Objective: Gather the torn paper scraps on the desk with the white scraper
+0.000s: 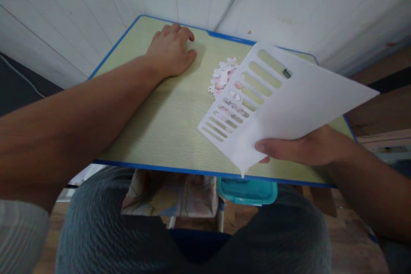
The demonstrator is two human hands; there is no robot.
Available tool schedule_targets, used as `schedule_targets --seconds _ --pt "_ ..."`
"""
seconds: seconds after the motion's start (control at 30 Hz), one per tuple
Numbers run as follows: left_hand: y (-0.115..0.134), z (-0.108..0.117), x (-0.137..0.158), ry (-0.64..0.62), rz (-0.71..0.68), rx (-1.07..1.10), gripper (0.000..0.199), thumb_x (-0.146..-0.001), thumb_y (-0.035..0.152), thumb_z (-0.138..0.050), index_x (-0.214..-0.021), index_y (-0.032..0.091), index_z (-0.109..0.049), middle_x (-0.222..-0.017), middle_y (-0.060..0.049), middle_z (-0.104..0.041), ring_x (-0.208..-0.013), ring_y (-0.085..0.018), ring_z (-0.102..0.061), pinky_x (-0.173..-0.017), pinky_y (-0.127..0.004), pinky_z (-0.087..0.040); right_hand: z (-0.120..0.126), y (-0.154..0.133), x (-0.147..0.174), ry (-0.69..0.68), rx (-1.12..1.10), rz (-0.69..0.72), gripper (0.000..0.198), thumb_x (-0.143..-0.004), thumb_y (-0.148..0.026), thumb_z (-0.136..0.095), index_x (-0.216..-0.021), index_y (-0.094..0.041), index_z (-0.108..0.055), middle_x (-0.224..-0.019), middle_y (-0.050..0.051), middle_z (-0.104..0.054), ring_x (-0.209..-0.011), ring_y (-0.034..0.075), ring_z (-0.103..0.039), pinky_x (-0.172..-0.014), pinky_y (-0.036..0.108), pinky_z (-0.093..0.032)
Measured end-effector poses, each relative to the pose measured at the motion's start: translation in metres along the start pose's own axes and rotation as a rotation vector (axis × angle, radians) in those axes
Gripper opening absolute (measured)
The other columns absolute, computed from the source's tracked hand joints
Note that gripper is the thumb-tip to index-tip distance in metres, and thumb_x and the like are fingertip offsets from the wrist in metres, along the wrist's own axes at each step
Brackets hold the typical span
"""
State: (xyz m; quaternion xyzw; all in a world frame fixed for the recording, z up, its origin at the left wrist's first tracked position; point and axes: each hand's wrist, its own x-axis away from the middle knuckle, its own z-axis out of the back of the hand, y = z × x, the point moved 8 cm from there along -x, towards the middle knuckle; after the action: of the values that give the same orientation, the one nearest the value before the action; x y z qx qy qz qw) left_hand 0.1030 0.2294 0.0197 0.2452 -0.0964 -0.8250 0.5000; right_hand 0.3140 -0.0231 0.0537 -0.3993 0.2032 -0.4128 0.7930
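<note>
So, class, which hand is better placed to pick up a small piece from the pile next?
Probably the left hand: it is at the table near the pile, with nothing visible in its grasp. The right hand is occupied, gripping the white slotted sheet.

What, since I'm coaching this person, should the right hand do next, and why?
Probably draw the white sheet aside to the right: the right hand grips its near edge, and the sheet's slotted end blocks part of the pile of small pieces from view.
</note>
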Motion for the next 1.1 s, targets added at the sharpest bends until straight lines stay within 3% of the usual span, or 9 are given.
schedule_targets --seconds 0.13,0.3,0.47,0.6,0.7,0.8,0.9,1.0,1.1 --pt "-0.005 -0.002 -0.003 -0.013 0.025 0.065 0.036 -0.108 0.01 -0.084 -0.142 0.016 -0.073 -0.157 -0.006 -0.068 -0.144 -0.028 -0.049 -0.146 -0.06 -0.026 -0.001 0.004 0.0 -0.03 -0.175 -0.07 0.025 -0.099 -0.031 -0.09 -0.075 -0.028 -0.083 -0.07 0.0 -0.083 -0.061 0.024 -0.079 -0.06 0.034 -0.066" --pt "0.001 0.004 0.0 -0.006 0.058 0.108 0.033 -0.103 0.008 -0.085 -0.131 0.023 -0.076 -0.15 -0.004 -0.068 -0.143 -0.028 -0.048 -0.147 -0.057 -0.025 0.003 0.008 -0.002 -0.019 -0.233 -0.082 0.026 -0.102 -0.031 -0.085 -0.077 -0.026 -0.081 -0.072 0.0 -0.082 -0.065 0.022 -0.08 -0.066 0.033 -0.069" --pt "0.011 0.009 0.008 0.014 0.034 0.085 0.033 -0.107 0.011 -0.085 -0.138 0.018 -0.076 -0.154 -0.006 -0.068 -0.143 -0.025 -0.049 -0.146 -0.052 -0.027 -0.002 0.01 -0.001 -0.041 -0.276 -0.127 0.023 -0.098 -0.039 -0.09 -0.081 -0.025 -0.082 -0.069 0.0 -0.082 -0.058 0.022 -0.077 -0.057 0.031 -0.066" --pt "0.025 0.023 0.007 0.048 -0.015 0.053 0.038 -0.108 0.011 -0.084 -0.145 0.014 -0.075 -0.158 -0.008 -0.067 -0.145 -0.024 -0.053 -0.144 -0.051 -0.033 -0.001 0.016 0.017 0.188 -0.289 -0.13 0.032 -0.099 -0.044 -0.087 -0.074 -0.025 -0.08 -0.066 0.001 -0.079 -0.06 0.023 -0.076 -0.06 0.033 -0.067" --pt "0.054 0.048 0.022 0.066 -0.113 -0.01 0.032 -0.107 0.01 -0.079 -0.139 0.012 -0.08 -0.143 -0.011 -0.074 -0.139 -0.029 -0.062 -0.136 -0.053 -0.043 0.001 0.027 0.051 0.479 -0.217 -0.164 0.041 -0.101 -0.048 -0.084 -0.067 -0.026 -0.076 -0.061 0.003 -0.074 -0.057 0.024 -0.071 -0.064 0.037 -0.068" --pt "0.096 0.067 0.072 -0.046 -0.21 0.028 0.012 -0.101 0.014 -0.076 -0.105 0.02 -0.085 -0.107 -0.006 -0.077 -0.111 -0.029 -0.072 -0.12 -0.051 -0.056 -0.006 0.044 0.086 0.688 -0.216 -0.257 0.047 -0.101 -0.051 -0.083 -0.062 -0.028 -0.07 -0.056 0.001 -0.068 -0.049 0.023 -0.063 -0.056 0.038 -0.063" --pt "0.151 0.068 0.157 -0.261 -0.383 0.266 0.009 -0.094 0.022 -0.081 -0.086 0.026 -0.08 -0.088 -0.001 -0.074 -0.094 -0.029 -0.077 -0.103 -0.046 -0.062 -0.009 0.054 0.101 0.818 -0.279 -0.251 0.044 -0.095 -0.046 -0.085 -0.059 -0.029 -0.065 -0.054 0.001 -0.065 -0.048 0.022 -0.06 -0.053 0.038 -0.059" --pt "0.205 0.05 0.252 -0.444 -0.655 0.311 0.008 -0.106 0.027 -0.08 -0.098 0.029 -0.083 -0.1 -0.004 -0.082 -0.097 -0.03 -0.081 -0.093 -0.041 -0.066 -0.007 0.063 0.099 0.897 -0.369 -0.231 0.038 -0.091 -0.042 -0.083 -0.062 -0.029 -0.063 -0.055 0.0 -0.061 -0.049 0.022 -0.059 -0.052 0.039 -0.057" --pt "0.236 0.014 0.309 -0.442 -0.838 0.012 0.019 -0.111 0.018 -0.078 -0.128 0.019 -0.084 -0.12 -0.012 -0.086 -0.112 -0.033 -0.082 -0.103 -0.044 -0.067 -0.002 0.07 0.097 0.977 -0.421 -0.214 0.028 -0.085 -0.046 -0.086 -0.076 -0.027 -0.068 -0.063 0.0 -0.063 -0.05 0.022 -0.059 -0.048 0.039 -0.055"
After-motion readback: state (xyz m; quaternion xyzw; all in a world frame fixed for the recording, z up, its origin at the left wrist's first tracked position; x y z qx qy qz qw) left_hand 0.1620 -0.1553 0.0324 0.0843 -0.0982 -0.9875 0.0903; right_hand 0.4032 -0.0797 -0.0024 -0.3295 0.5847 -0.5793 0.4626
